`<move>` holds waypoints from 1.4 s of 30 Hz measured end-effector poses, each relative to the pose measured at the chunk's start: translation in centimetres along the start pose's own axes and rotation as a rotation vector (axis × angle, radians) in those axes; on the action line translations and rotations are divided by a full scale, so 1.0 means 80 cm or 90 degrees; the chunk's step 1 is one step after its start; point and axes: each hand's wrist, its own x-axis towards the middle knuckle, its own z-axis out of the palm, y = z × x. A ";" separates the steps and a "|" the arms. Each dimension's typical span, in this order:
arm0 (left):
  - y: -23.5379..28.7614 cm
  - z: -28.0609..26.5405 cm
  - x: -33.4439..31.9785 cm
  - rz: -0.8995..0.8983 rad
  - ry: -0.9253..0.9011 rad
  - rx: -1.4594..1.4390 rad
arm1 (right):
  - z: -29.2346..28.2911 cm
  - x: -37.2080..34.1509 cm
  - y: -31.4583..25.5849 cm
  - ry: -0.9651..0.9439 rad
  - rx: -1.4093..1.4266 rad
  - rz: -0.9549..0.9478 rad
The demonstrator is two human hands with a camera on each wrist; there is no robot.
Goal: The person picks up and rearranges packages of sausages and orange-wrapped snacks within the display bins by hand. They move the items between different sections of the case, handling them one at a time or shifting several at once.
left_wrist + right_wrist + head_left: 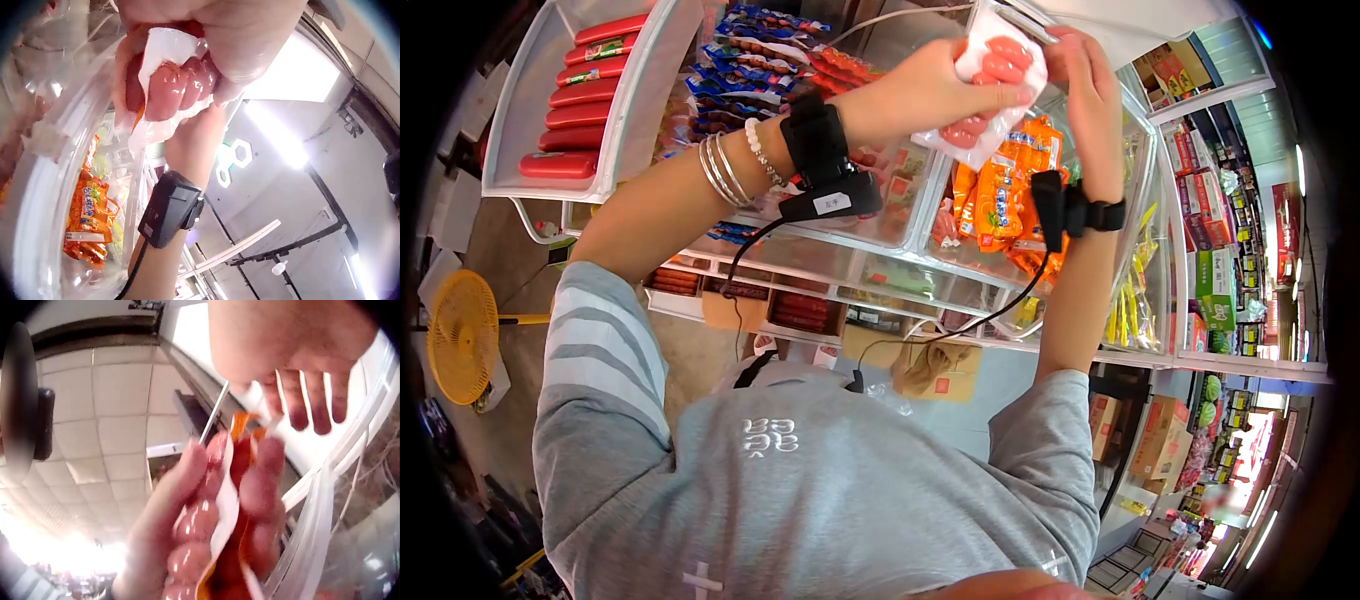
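My left hand (960,85) grips a flat clear-and-white pack of plump reddish sausages (1005,62), thumb across its front. In the right wrist view, the sausages (194,522) bulge glossy under the film, and orange-printed film shows behind a white edge. The right hand (1088,95) is raised beside the pack's upper right corner. Its fingers (320,412) are extended and a little apart, with the fingertips close above the pack's top end. Below both hands, orange snack packs (1000,200) lie in a clear-walled display bin.
Red sausages (590,95) lie in a white bin (605,185) at left, beside blue packs (755,60). Clear bin dividers (920,215) stand between the compartments. Cables hang from both wrist cameras. A yellow fan (463,335) stands at far left; stocked shelves (1210,210) are at right.
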 end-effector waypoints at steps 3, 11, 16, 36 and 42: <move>0.006 -0.009 -0.002 -0.076 0.039 -0.094 | -0.007 -0.012 0.040 -0.144 -0.008 0.180; 0.005 -0.016 0.002 -0.085 -0.029 -0.142 | 0.021 -0.043 0.035 -0.588 -0.318 0.242; 0.010 -0.003 -0.004 -0.026 0.061 -0.087 | 0.000 -0.029 0.035 -0.573 -0.226 0.168; -0.012 -0.025 0.010 0.087 -0.043 -0.502 | 0.070 -0.038 -0.079 -0.002 -0.116 -0.308; -0.008 -0.020 0.008 0.022 -0.056 -0.724 | 0.071 -0.041 -0.087 0.088 -0.274 -0.390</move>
